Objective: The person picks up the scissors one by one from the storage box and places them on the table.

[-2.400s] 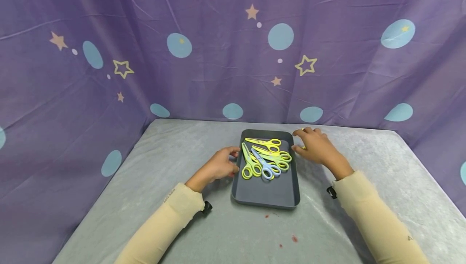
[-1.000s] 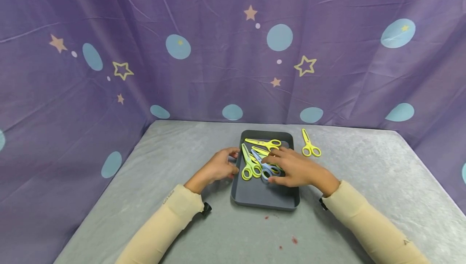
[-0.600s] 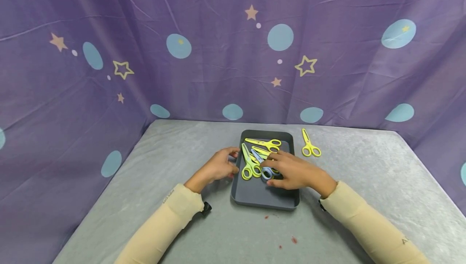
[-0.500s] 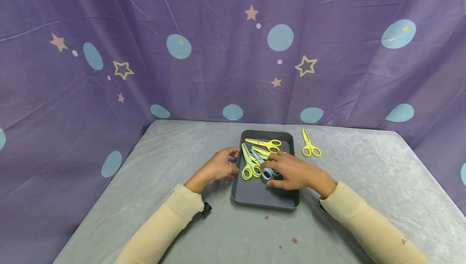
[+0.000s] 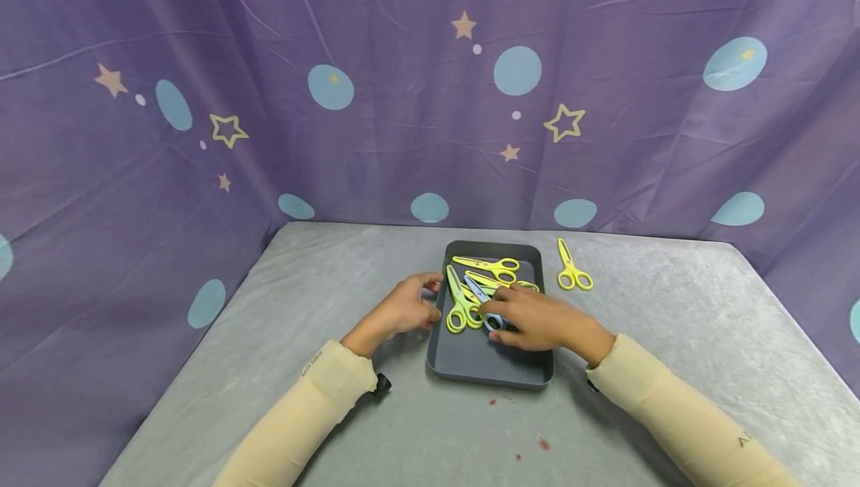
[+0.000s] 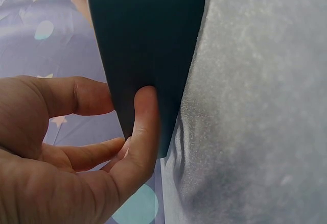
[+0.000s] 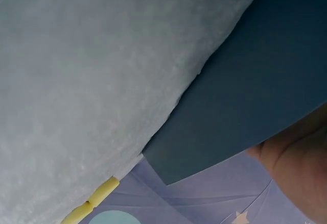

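A dark grey tray (image 5: pixel 487 367) sits on the cloth-covered table with several pairs of scissors inside. My left hand (image 5: pixel 401 305) holds its left wall at the rim. The left wrist view shows a fingertip (image 6: pixel 146 99) against the outer wall and other fingers reaching the edge. My right hand (image 5: pixel 537 319) is over the tray, fingers and thumb curled about the handle of the blue scissors (image 5: pixel 494 321), which partly hides them. Green scissors (image 5: pixel 458 300) lie left of the blue pair, yellow scissors (image 5: pixel 490 264) behind. In the right wrist view the tray wall (image 7: pixel 230 101) hides the fingertips.
One pair of yellow scissors (image 5: pixel 572 272) lies on the table (image 5: pixel 672 308) right of the tray, blades pointing away. A purple patterned curtain (image 5: pixel 403 136) hangs behind the table and along its left side.
My right hand has gone from the yellow scissors on the table, leaving them there, into the tray; its fingers have then closed in on the blue handle. My left hand has stayed at the rim.
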